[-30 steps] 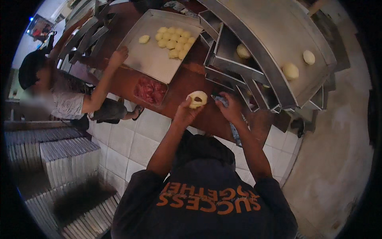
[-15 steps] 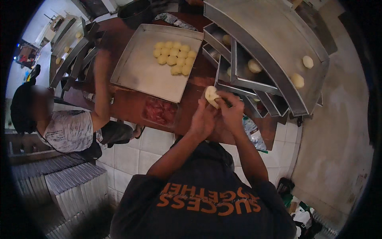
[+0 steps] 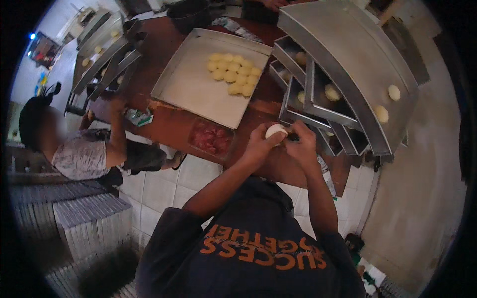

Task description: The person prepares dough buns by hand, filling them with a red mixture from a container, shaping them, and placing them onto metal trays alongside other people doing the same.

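Note:
My left hand (image 3: 259,145) is closed around a piece of pale dough (image 3: 274,130), thumb pressed on it. My right hand (image 3: 303,145) pinches the dough's right side, its fingertips partly hidden. Just left of them on the brown table lies a clear container of red, chunky filling (image 3: 208,139). Beyond is a metal tray (image 3: 176,89) with several rounded yellow dough pieces (image 3: 231,74) clustered on its right half. A patterned packet (image 3: 325,176) lies near the table's edge, beside my right forearm.
Metal trays (image 3: 348,54) holding dough balls are stacked at right, more at far left (image 3: 97,64). A co-worker (image 3: 79,154) works at left above stacked pale slabs (image 3: 89,223). A black tub (image 3: 184,15) and another person's hand (image 3: 273,4) are at the back.
My right hand has moved left onto the dough, which earlier showed as a ring with a hole in my left hand. The co-worker's raised arm has come down.

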Demonstrator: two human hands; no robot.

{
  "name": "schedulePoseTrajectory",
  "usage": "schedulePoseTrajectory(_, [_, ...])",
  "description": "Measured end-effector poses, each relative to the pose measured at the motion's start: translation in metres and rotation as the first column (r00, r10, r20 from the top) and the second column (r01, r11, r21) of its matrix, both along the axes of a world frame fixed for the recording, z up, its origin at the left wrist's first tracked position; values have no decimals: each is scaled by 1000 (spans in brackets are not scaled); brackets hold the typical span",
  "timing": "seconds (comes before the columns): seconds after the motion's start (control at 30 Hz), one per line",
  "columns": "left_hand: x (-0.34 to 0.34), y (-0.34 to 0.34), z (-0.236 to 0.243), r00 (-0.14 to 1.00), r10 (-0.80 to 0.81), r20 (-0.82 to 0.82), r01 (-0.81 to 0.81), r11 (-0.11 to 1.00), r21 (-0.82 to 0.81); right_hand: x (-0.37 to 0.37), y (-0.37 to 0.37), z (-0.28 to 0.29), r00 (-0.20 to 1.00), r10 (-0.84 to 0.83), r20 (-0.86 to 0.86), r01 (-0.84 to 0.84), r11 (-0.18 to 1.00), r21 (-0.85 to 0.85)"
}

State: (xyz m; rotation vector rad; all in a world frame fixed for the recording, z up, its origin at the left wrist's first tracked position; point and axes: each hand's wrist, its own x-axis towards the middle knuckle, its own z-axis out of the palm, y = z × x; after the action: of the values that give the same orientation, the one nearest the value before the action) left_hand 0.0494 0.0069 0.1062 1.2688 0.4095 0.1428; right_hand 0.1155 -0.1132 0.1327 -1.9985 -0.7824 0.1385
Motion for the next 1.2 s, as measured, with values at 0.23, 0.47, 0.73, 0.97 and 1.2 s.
schedulePoseTrajectory(0.23, [-1, -41, 6, 963, 233, -139, -269, 747, -608, -9, 1, -16, 912, -63, 405, 15, 993, 121])
schedulePoseTrajectory(0.47, [1, -59, -3, 995, 60, 84, 22, 671, -741, -17, -21, -3, 979, -154, 133, 122, 969, 217])
schedulePoseTrajectory(0.73, [1, -76, -10, 989, 29, 144, 71, 762, -644, -17, -43, -5, 975, -146, 169, 120, 981, 152])
schedulePoseTrajectory(0.97, [-3, -66, -11, 985, -134, 106, 151, 391, -908, -30, -52, 2, 928, -117, 355, 77, 989, 125])
schedulePoseTrajectory(1.2, [-6, -62, -6, 985, -127, 117, 170, 579, -797, -30, -53, -2, 829, -179, 530, 126, 983, 134])
